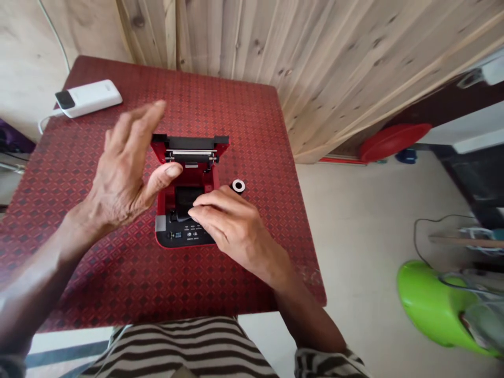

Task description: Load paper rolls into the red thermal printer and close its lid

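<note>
Pale, knotty wooden planks (244, 42) lined the far side of a room with a light floor (338, 226), and before them stood a red table (220, 105) covered in a pattern of small dark diamonds. Near the middle of the table, closer to the person than to the wall, sat a red and black device (197, 178) with its lid (191, 143) raised at the far end. Its black panel (192, 239) of small markings faced the person, who wore a striped garment (177, 346).

The right hand (236, 218) reached in over the device's right side, fingers drawn together, with the tips at the edge of a black part (184, 202) inside; whether they gripped it, I cannot tell. The left hand (122, 173) was raised over the left side, fingers extended and thumb spread well apart from them, holding nothing.

Just beyond the right hand, beside the device, lay a small white ring (238, 180) with a dark centre. Near the table's far left corner rested a white, black-ended block (94, 98) with a cable. Off to the right, on the floor, stood a bright green container (425, 302).
</note>
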Demonstrator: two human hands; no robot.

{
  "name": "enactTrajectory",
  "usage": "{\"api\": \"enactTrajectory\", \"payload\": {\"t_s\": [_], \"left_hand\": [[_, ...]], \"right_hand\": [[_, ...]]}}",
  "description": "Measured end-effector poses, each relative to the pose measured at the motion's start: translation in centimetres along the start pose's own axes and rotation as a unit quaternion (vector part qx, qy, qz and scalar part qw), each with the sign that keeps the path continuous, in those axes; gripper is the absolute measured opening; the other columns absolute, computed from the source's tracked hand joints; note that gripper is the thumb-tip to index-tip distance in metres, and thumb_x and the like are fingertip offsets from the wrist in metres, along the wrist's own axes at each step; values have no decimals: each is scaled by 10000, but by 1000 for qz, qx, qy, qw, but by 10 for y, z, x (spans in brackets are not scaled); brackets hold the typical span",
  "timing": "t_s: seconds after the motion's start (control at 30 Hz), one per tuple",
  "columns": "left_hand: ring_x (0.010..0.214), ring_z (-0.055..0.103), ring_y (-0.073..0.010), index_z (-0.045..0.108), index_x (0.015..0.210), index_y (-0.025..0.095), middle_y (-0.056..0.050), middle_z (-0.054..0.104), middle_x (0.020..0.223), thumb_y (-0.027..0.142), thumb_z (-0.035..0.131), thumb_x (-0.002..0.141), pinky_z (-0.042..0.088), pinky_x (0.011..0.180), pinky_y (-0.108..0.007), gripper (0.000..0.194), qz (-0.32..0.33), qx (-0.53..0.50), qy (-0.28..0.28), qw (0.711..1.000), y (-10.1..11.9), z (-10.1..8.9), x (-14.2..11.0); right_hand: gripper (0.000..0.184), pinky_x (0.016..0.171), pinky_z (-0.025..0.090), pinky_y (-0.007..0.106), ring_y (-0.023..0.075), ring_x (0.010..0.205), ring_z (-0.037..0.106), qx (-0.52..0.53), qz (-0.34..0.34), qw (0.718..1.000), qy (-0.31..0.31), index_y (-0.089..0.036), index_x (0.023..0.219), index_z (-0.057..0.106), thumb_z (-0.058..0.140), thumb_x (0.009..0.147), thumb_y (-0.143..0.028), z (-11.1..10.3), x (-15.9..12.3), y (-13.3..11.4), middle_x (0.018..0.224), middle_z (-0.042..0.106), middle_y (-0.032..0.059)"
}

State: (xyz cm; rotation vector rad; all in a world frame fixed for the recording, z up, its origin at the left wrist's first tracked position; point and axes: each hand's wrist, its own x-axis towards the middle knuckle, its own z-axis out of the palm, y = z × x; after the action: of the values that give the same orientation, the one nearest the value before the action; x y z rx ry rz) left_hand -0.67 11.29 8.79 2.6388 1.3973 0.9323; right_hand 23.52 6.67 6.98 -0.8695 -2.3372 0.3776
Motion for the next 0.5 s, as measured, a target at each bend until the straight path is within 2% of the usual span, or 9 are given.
{"api": "enactTrajectory", "payload": {"t_s": [0.07, 0.17, 0.33, 0.5], "left_hand": [[1361, 566, -323, 345, 1589, 45, -198, 574, 1482, 602, 394, 1084, 457, 1170, -550, 754, 4, -3, -28, 1000, 2, 3, -4], [1258, 624, -316, 408, 1577, 83, -193, 632, 1395, 634, 438, 1053, 510, 1091, -483, 761, 40, -3, -13, 999, 15, 4, -30], [1319, 621, -369, 438, 1574, 168, -197, 635, 1387, 681, 583, 970, 520, 1059, -501, 806, 66, -14, -32, 997, 36, 12, -76], [1330, 628, -369, 424, 1590, 219, -168, 657, 1397, 629, 737, 894, 525, 1089, -500, 867, 66, 0, -6, 998, 39, 26, -89]], "right_hand": [[224, 836, 557, 324, 170, 874, 616, -54, -13, 998, 32, -173, 1010, 753, 551, 1042, -82, 4, -6, -7, 1011, 764, 64], [205, 787, 561, 332, 176, 835, 605, -117, -31, 990, 77, -174, 1039, 757, 571, 1028, -89, 11, -16, -14, 991, 761, 67], [181, 725, 567, 324, 171, 795, 606, -152, -43, 982, 101, -157, 1037, 752, 589, 1015, -82, 24, -24, -16, 965, 764, 68], [198, 752, 587, 332, 179, 827, 637, -140, -23, 986, 92, -164, 1086, 743, 573, 1023, -86, 29, -27, -16, 967, 762, 70]]}}
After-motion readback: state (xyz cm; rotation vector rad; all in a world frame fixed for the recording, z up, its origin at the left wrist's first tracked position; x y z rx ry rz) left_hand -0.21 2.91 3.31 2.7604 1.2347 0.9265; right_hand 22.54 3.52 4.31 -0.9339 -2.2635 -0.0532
